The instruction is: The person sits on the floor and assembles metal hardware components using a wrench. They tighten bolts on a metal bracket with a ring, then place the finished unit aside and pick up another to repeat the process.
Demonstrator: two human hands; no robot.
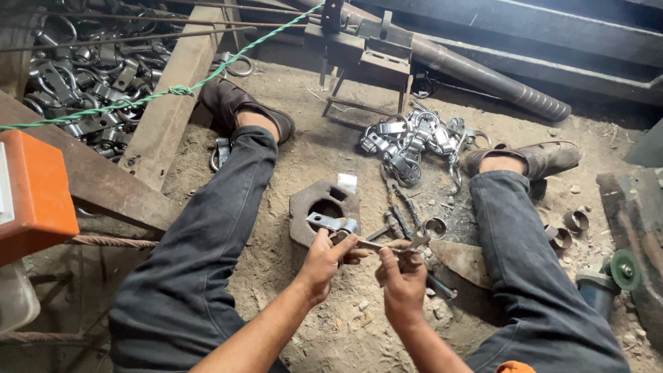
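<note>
**Both hands on a metal clamp piece above the anvil block**

From my feed, the left hand [323,261] is closed around a small grey metal bracket [330,222], thumb and fingers pinching its lower end so the flat strap part sticks up and to the left. The right hand [402,280] is closed on a thin metal tool [387,245], which looks like a wrench or a pin with a forked end, though I cannot tell which; its shaft runs leftward to meet the bracket. The bracket looks dull silver, bent from flat strip, with a rounded barrel at one end. It sits held in the air between my knees, just over the near edge of a heavy octagonal steel block [319,207] with a round hole in the middle, which lies on the dirt floor [331,324].

Just right of the hands lie a few dark rods [404,211] and a short metal ring [435,226]. Beyond them, between the two brown shoes, is a loose heap of shiny finished clamps with rings [414,141]. Two more short pipe rings [568,229] lie by the right leg.

For containers, the upper left holds a rough bin framed by wooden planks [169,103], filled with a great many similar grey ring-and-bracket parts [83,76]. A green rope [173,90] crosses over it. An orange box [38,190] sits at the left edge on a rusty beam, and a small welded metal stand [366,55] rises at the top centre.
</note>
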